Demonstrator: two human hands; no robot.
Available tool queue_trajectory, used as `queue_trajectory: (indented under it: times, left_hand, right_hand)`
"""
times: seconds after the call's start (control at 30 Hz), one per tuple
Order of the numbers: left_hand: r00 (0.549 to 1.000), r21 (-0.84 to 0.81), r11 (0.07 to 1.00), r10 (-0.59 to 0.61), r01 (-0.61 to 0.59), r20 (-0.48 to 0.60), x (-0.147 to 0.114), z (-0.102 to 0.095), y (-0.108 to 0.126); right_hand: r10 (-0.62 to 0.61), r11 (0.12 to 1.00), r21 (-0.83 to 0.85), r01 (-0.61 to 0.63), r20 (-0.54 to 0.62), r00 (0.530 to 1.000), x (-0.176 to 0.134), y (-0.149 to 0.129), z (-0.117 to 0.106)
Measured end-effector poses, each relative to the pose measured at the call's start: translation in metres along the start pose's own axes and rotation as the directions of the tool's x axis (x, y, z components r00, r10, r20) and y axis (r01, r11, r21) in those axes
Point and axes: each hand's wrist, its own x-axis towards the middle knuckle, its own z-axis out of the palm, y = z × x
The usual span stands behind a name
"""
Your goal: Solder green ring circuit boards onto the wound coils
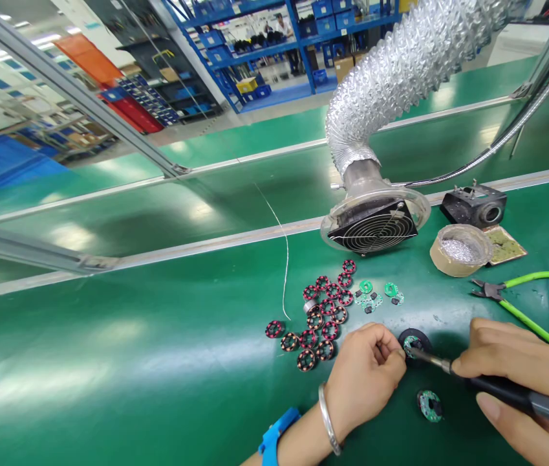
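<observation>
My right hand (521,375) grips a soldering iron (511,392) with a black handle. Its metal tip meets a small round green circuit board (414,344) set in a black ring. At the left edge of that board, the fingertips of my left hand (371,362) are pinched together; whatever is between them is too small to make out. Just below lies a second round circuit board (430,406). Several copper-wound motor stators (325,323) are clustered left of my hands. Beyond my left hand are small loose green boards (366,294).
A fume extractor fan (374,230) hangs from a silver duct (400,77) above the bench. At the right are green-handled cutters (511,294), a tub of metallic bits (459,251), a tray with a yellowish pad (504,246) and a black stand (474,206). A thin wire (286,265) crosses the bench edge.
</observation>
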Motion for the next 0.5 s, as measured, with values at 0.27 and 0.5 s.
queue_trajectory:
  times: [0.27, 0.5]
  left_hand:
    - [1.0, 0.007, 1.0, -0.003, 0.003, -0.011, -0.0012, 0.0, 0.0023]
    - [1.0, 0.016, 1.0, 0.005, -0.005, -0.018, 0.0009, -0.0005, 0.0025]
  right_hand:
    - [-0.069, 0.997, 0.027, 0.066, 0.108, 0.992, 0.0027, 0.006, -0.0032]
    - [-0.055, 0.998, 0.028, 0.053, 0.09, 0.994, 0.0029, 0.0056, 0.0006]
